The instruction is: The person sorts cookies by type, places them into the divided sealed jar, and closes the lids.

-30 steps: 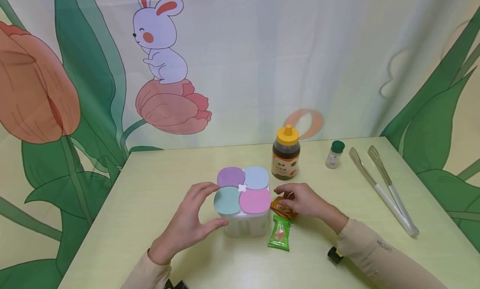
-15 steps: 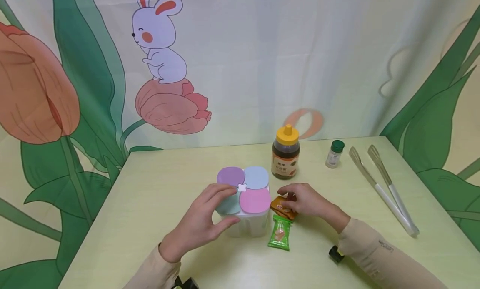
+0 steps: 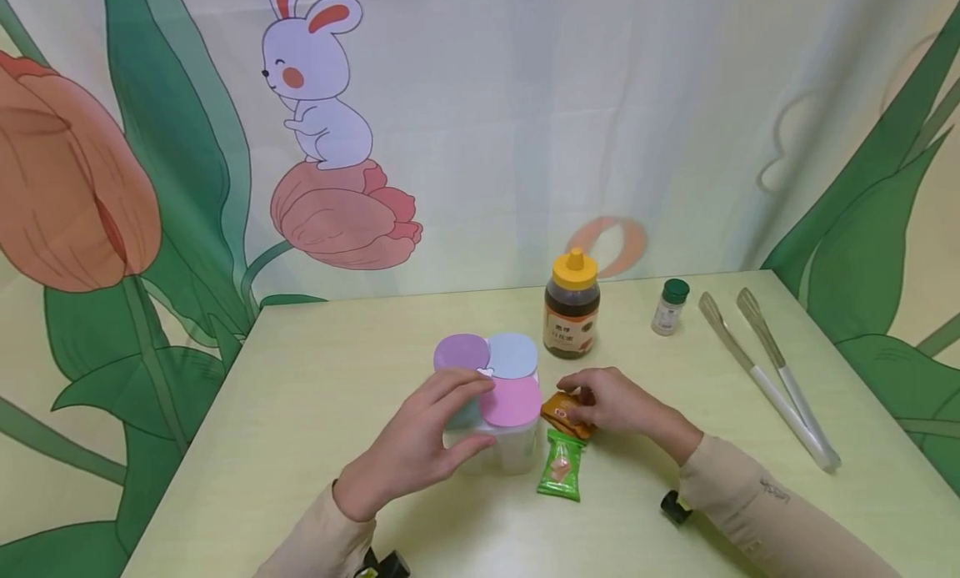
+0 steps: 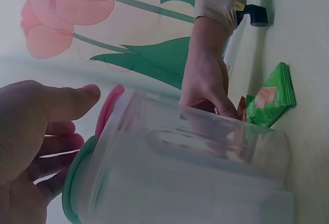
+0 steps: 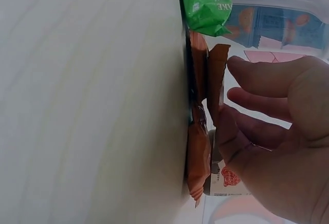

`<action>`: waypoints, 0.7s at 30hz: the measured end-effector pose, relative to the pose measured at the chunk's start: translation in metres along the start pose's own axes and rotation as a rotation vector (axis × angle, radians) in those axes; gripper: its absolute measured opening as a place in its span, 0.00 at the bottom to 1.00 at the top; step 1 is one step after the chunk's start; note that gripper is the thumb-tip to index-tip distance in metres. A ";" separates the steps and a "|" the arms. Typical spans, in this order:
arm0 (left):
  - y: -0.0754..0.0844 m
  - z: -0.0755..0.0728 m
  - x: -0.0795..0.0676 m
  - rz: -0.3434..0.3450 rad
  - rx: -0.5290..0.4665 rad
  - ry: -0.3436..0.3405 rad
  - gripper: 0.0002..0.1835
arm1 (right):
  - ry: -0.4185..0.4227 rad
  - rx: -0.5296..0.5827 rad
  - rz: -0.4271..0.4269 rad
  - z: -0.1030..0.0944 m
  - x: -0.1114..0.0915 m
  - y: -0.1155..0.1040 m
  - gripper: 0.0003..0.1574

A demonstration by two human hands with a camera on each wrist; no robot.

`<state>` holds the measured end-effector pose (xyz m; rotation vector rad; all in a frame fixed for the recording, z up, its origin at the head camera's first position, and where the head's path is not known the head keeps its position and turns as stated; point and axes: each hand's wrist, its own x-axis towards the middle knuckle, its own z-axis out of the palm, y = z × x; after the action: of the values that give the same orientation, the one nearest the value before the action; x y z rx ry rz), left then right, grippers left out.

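Observation:
A clear box (image 3: 517, 451) with purple, light blue, green and pink petal lids stands mid-table. My left hand (image 3: 423, 432) hovers beside its near left corner, hiding most of the green lid (image 4: 79, 183); thumb and fingers are spread and hold nothing. In the left wrist view a gap shows between the hand and the pink lid (image 4: 109, 110). My right hand (image 3: 611, 403) pinches an orange-brown snack packet (image 5: 217, 82) right of the box. Another orange-brown packet (image 5: 198, 157) lies under it. A green packet (image 3: 561, 468) lies just in front.
Behind the box stands a honey bottle (image 3: 572, 315) with a yellow cap. A green-capped shaker (image 3: 670, 309) is further right, with tongs (image 3: 772, 382) lying spread by the right edge. A printed curtain (image 3: 480, 144) hangs behind the table.
My left hand has moved right and slightly down, from the box's left side to over the green lid. My right hand has stayed at the packets, its fingers drawing in slightly.

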<state>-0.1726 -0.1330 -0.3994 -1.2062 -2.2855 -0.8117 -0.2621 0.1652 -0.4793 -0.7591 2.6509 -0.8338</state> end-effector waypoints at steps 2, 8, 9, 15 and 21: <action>0.001 0.001 0.002 0.010 -0.001 -0.002 0.31 | -0.012 -0.005 -0.001 0.000 0.000 0.000 0.23; 0.004 0.006 0.006 0.005 -0.012 -0.019 0.28 | -0.033 -0.008 0.026 0.003 0.002 -0.001 0.25; 0.004 0.007 0.007 0.004 -0.010 -0.021 0.27 | -0.034 -0.010 0.029 0.003 0.002 -0.001 0.26; 0.006 0.011 0.010 0.028 0.046 -0.022 0.23 | -0.026 -0.006 0.040 0.002 0.002 0.000 0.26; 0.008 0.014 0.014 0.043 0.118 -0.031 0.14 | -0.014 -0.001 0.035 0.001 0.002 0.001 0.21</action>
<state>-0.1743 -0.1121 -0.3989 -1.2175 -2.2891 -0.6377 -0.2635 0.1643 -0.4808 -0.7136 2.6451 -0.8147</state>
